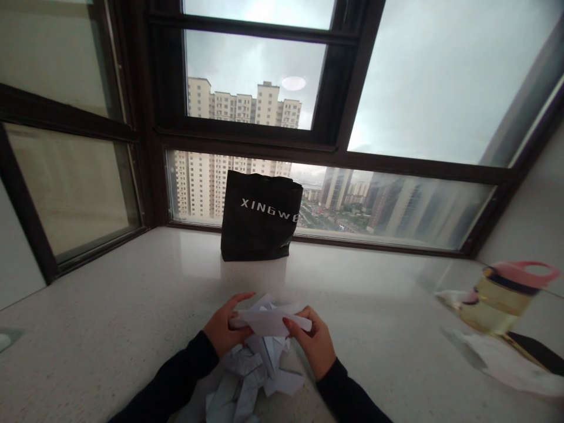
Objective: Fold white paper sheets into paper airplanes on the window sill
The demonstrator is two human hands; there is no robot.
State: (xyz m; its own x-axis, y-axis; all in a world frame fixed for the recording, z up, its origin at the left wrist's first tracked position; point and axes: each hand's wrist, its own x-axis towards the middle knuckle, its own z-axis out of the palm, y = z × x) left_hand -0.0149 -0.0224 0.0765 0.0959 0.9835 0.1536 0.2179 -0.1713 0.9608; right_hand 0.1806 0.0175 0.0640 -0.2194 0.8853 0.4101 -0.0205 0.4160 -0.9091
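Two dark sleeves (176, 379) are reaching in from the bottom edge, closest of all to where I'm looking from. Beyond them a big brown-framed window (259, 141) is filling the whole far side, and grey sky and pale tower blocks (247, 107) are showing through its panes. Below it a white, speckled worktop (379, 317) is stretching from wall to wall. A black bag (259, 220) is standing upright near the glass, its white lettering running "XINGWE" before the side fold cuts it off. Over to the right, a yellowish see-through bottle (497, 299) with a pink lid is standing beside a dark flat object (535, 352) — what that is, I can't tell — and a rumpled white wrapping (506, 361) is lying in front. Between the sleeves a loose pile of folded paper pieces (251, 376) is spreading over the worktop. Just above that pile, the left hand (222, 328) is curling its fingers partway closed around one end of a white paper strip (268, 323). The right hand (316, 342) is pinching the other end, its red-nailed thumb pressing on the near face — so the strip is lying sideways between them.
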